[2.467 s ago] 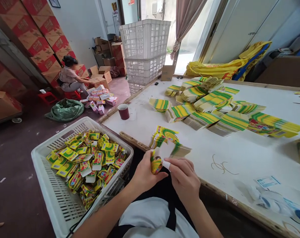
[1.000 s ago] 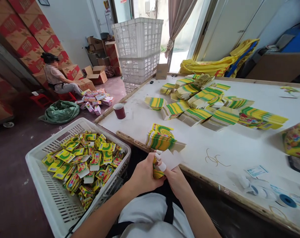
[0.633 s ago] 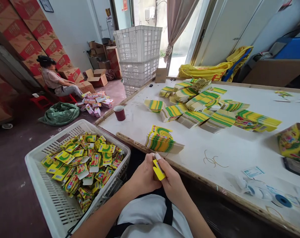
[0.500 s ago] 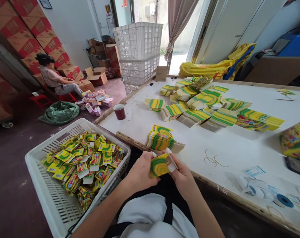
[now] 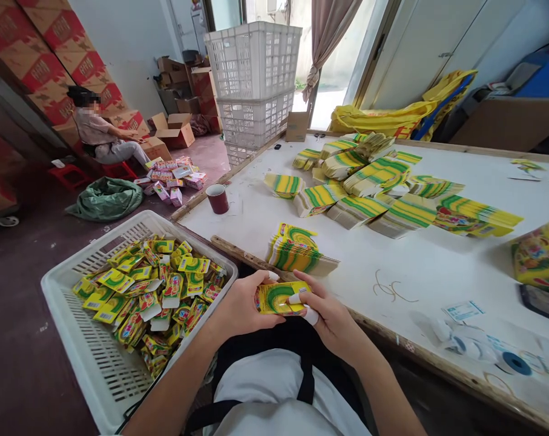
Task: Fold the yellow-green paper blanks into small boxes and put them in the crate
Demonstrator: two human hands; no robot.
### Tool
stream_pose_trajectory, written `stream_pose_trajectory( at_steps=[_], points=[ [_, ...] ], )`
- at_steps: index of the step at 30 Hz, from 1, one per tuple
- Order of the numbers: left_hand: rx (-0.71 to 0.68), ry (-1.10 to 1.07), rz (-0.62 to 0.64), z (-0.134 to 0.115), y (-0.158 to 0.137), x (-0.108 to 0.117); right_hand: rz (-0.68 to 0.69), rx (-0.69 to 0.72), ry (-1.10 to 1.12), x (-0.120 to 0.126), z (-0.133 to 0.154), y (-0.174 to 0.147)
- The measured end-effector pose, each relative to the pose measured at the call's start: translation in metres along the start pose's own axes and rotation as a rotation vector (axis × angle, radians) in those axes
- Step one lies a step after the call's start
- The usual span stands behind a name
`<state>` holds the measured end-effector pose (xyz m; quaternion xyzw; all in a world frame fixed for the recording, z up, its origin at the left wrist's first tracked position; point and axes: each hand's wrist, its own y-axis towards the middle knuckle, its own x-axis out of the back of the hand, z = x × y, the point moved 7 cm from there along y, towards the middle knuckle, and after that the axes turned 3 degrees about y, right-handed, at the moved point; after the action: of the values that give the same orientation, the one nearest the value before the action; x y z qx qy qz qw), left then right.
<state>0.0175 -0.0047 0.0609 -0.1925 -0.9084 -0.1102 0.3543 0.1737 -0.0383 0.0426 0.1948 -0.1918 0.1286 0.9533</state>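
A small yellow and green carton (image 5: pixel 274 298) is held between my two hands at the table's front edge. My left hand (image 5: pixel 242 306) grips its left end, thumb on the upper side. My right hand (image 5: pixel 322 309), with white wraps on fingertips, closes on its right end. Just beyond stands a stack of flat cartons (image 5: pixel 296 251) on the table. To the left, a white plastic basket (image 5: pixel 69 348) contains many folded cartons (image 5: pixel 165 284), some with open white flaps.
More bundles of flat cartons (image 5: pixel 374 175) are spread over the white table (image 5: pixel 347 266). A maroon mug (image 5: pixel 218 200), rubber bands (image 5: pixel 392 290) and a tape roll (image 5: pixel 512 363) lie there too. Stacked crates (image 5: pixel 256 72) stand behind; a seated person (image 5: pixel 97 130) works at far left.
The carton's right end, open with a white flap showing before, is now pressed closed under my right fingers. The carton has turned flatter, its swirl side facing up. The view has shifted slightly.
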Motion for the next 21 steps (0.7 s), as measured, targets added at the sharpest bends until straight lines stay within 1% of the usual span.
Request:
stream_pose_trajectory(
  at_steps=[2,4,6,8,9,10,11,13,14,15,16,17,18,21],
  points=[
    [-0.001,0.019,-0.008,-0.003,-0.001,-0.002,-0.007,-0.027,0.04,0.002,0.001,0.0],
    [-0.019,0.044,-0.023,-0.006,-0.001,-0.004,-0.09,-0.1,0.141,0.001,-0.003,-0.002],
    [-0.048,0.068,-0.047,-0.009,-0.001,-0.002,-0.17,-0.176,0.266,-0.007,-0.009,-0.005],
    [-0.055,0.076,-0.053,-0.006,-0.001,0.007,-0.205,-0.208,0.339,-0.016,-0.014,-0.004],
    [-0.036,0.088,-0.075,-0.001,-0.002,0.017,-0.213,-0.206,0.335,-0.017,-0.017,-0.001],
    [-0.003,0.124,-0.123,0.007,-0.003,0.03,-0.229,-0.198,0.299,-0.016,-0.02,0.003],
    [0.046,0.177,-0.198,0.017,-0.006,0.047,-0.261,-0.19,0.222,-0.01,-0.024,0.008],
    [0.176,0.411,-0.467,0.037,-0.016,0.088,-0.361,-0.184,-0.003,0.01,-0.035,0.022],
    [0.254,0.508,-0.584,0.047,-0.023,0.105,-0.43,-0.187,-0.142,0.023,-0.041,0.029],
    [0.306,0.56,-0.659,0.056,-0.027,0.115,-0.481,-0.199,-0.22,0.034,-0.049,0.037],
    [0.324,0.581,-0.693,0.063,-0.03,0.119,-0.515,-0.211,-0.271,0.044,-0.057,0.044],
    [0.314,0.57,-0.69,0.068,-0.029,0.117,-0.534,-0.224,-0.313,0.05,-0.064,0.051],
    [0.275,0.539,-0.656,0.07,-0.026,0.111,-0.534,-0.235,-0.34,0.054,-0.072,0.058],
    [0.133,0.379,-0.48,0.067,-0.011,0.075,-0.496,-0.259,-0.408,0.056,-0.086,0.07]
  ],
)
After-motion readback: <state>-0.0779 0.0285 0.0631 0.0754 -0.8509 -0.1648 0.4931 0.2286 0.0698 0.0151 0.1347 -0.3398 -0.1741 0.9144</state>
